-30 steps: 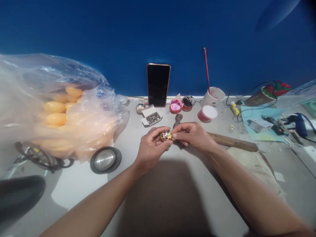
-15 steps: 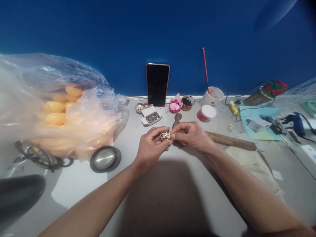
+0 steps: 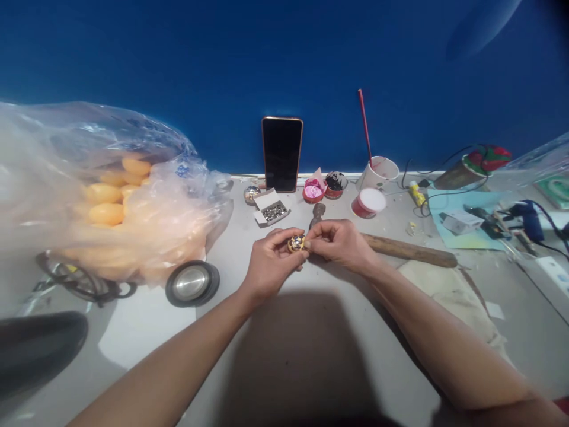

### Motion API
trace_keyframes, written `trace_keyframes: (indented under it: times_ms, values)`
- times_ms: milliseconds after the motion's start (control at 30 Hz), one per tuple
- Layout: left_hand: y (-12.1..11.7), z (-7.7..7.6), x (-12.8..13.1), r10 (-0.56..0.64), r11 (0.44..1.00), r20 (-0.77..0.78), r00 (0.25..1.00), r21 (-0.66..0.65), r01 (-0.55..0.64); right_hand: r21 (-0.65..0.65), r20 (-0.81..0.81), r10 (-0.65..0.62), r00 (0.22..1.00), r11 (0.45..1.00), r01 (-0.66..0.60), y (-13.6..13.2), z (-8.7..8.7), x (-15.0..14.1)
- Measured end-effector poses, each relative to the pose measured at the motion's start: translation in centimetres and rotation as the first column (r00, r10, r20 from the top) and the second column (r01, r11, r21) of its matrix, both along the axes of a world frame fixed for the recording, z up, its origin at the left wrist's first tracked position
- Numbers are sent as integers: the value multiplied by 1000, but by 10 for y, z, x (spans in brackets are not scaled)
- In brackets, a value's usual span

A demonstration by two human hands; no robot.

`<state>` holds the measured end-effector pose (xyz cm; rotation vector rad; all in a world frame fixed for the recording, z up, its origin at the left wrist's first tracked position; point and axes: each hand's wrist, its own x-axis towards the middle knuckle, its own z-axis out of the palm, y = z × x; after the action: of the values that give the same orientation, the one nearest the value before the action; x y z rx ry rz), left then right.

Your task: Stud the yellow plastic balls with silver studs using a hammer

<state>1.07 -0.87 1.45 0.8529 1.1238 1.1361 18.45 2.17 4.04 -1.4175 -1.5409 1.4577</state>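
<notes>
A small round ornament, yellow with dark and shiny spots, is held over the grey table near its middle. My left hand is closed around it from the left and below. My right hand pinches at its right side with thumb and fingertips. Just beyond the hands lies a small open white box of shiny studs.
A big clear bag of orange egg shapes fills the left. A black-rimmed metal lid lies by it. A phone leans on the blue wall. Small pots, a paper cup with a red stick, a wooden-handled tool and cables crowd the right.
The hands stay together on the ornament with only tiny finger shifts. The view has drifted slightly, so everything sits a little left of before.
</notes>
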Motion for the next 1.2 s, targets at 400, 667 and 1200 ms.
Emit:
trace_keyframes:
  times_ms: [400, 667, 1200]
  values:
    - [-3, -1, -3, -20, 999, 37, 999, -29, 21, 80, -40, -8, 999, 997, 11, -3, -9, -4]
    - [-1, 0, -5, -80, 996, 74, 994, -37, 83, 1, -160, 15, 987, 1000, -15, -1, -2, -2]
    - [-3, -5, -6, -123, 992, 65, 990, 5, 123, 50, -41, 15, 999, 999, -12, 0, -9, 0]
